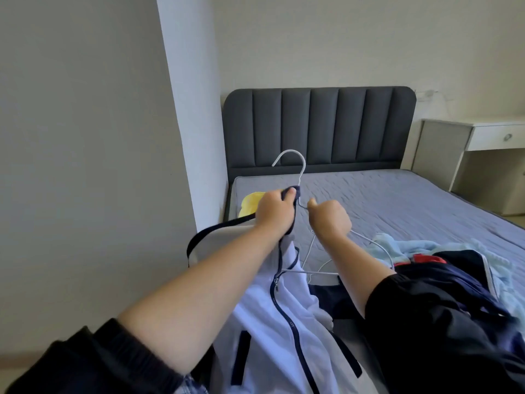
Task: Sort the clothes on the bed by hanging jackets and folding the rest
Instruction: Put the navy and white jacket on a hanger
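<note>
Grips jacket (287, 314) collar beside the hanger (301, 169) neck with left hand (274, 214) and closes right hand (331, 220) round the hanger wire, probably to steady it for dressing the shoulder

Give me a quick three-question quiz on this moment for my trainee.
1. True or false: the white hanger lies flat on the bed.
2. The left hand grips: A) the navy collar of the white jacket, B) a pillow, C) the drawer knob.
3. Fill in: the right hand grips the ____.
Key: 1 false, it is held up; 2 A; 3 hanger.
</note>
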Demonstrator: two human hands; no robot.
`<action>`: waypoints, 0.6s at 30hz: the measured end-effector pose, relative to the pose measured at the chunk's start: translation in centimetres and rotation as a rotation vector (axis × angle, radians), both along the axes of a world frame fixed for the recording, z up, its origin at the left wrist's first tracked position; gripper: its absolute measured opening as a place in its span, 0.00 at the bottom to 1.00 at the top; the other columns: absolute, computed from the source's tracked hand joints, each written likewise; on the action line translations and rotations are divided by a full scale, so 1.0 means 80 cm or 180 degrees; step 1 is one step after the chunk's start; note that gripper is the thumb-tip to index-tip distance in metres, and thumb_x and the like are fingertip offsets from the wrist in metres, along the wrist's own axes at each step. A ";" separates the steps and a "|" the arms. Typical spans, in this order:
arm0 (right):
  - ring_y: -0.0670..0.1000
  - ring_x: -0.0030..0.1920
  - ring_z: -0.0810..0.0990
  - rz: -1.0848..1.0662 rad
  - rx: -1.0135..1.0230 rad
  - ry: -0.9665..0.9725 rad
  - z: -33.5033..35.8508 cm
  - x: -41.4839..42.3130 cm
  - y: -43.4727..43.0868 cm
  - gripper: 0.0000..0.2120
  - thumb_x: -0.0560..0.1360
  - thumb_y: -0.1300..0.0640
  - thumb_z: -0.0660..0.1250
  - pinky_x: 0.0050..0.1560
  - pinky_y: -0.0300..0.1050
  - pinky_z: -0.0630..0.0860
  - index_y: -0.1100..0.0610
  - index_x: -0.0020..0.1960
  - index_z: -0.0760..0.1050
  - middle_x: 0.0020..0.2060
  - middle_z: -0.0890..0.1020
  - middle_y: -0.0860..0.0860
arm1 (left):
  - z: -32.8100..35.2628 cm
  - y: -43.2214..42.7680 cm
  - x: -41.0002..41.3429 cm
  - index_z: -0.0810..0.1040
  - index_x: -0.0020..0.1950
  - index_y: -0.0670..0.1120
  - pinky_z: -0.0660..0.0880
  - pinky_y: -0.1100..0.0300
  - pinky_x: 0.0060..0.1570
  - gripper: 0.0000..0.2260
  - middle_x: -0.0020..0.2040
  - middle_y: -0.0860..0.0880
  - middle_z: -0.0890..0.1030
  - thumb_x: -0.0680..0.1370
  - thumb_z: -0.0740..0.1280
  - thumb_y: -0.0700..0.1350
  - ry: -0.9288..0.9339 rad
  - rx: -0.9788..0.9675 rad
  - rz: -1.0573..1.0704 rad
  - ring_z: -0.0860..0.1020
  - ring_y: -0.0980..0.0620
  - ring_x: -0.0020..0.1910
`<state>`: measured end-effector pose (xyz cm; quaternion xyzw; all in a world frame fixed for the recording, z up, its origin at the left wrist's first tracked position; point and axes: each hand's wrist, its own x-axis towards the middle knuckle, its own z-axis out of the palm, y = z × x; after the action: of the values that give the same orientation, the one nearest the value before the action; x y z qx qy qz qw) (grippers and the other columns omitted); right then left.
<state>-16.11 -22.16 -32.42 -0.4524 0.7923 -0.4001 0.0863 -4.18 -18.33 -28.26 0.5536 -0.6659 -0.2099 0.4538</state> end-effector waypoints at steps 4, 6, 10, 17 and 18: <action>0.53 0.28 0.69 0.0022 -0.0208 -0.0558 0.013 -0.016 0.001 0.22 0.76 0.47 0.57 0.30 0.43 0.62 0.60 0.30 0.68 0.26 0.72 0.54 | -0.014 0.010 0.017 0.81 0.51 0.40 0.71 0.52 0.49 0.15 0.48 0.42 0.80 0.81 0.59 0.48 -0.0947 -0.0662 -0.0606 0.76 0.41 0.51; 0.53 0.26 0.67 0.0025 -0.0385 -0.0667 0.019 -0.023 0.004 0.22 0.75 0.49 0.58 0.30 0.42 0.62 0.59 0.26 0.66 0.23 0.69 0.52 | -0.013 0.006 0.042 0.82 0.51 0.39 0.70 0.51 0.51 0.16 0.49 0.42 0.79 0.80 0.60 0.50 -0.1337 -0.1409 -0.0546 0.75 0.42 0.52; 0.53 0.24 0.62 0.0017 -0.0509 -0.0560 0.037 -0.028 0.010 0.24 0.76 0.50 0.58 0.29 0.42 0.60 0.57 0.24 0.60 0.21 0.63 0.51 | 0.002 -0.017 0.083 0.78 0.64 0.46 0.65 0.50 0.61 0.16 0.59 0.45 0.79 0.81 0.58 0.50 -0.1857 -0.1541 0.0035 0.73 0.43 0.61; 0.51 0.23 0.56 0.0172 -0.0951 -0.0133 0.068 -0.001 0.012 0.26 0.76 0.48 0.59 0.29 0.41 0.56 0.54 0.23 0.54 0.19 0.56 0.47 | 0.036 -0.034 0.103 0.73 0.36 0.46 0.69 0.54 0.40 0.16 0.37 0.49 0.77 0.81 0.57 0.50 -0.1666 -0.0546 -0.0419 0.75 0.42 0.44; 0.51 0.24 0.55 0.0232 -0.0968 -0.0111 0.069 0.001 0.012 0.26 0.76 0.49 0.60 0.29 0.41 0.56 0.54 0.24 0.54 0.19 0.56 0.47 | 0.039 -0.034 0.104 0.72 0.34 0.46 0.68 0.55 0.39 0.15 0.34 0.51 0.75 0.80 0.59 0.48 -0.1567 -0.0530 -0.0495 0.75 0.42 0.42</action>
<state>-16.02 -21.21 -26.92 -0.4817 0.7041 -0.5199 0.0449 4.13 -21.03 -25.15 0.4959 -0.8117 -0.0477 0.3048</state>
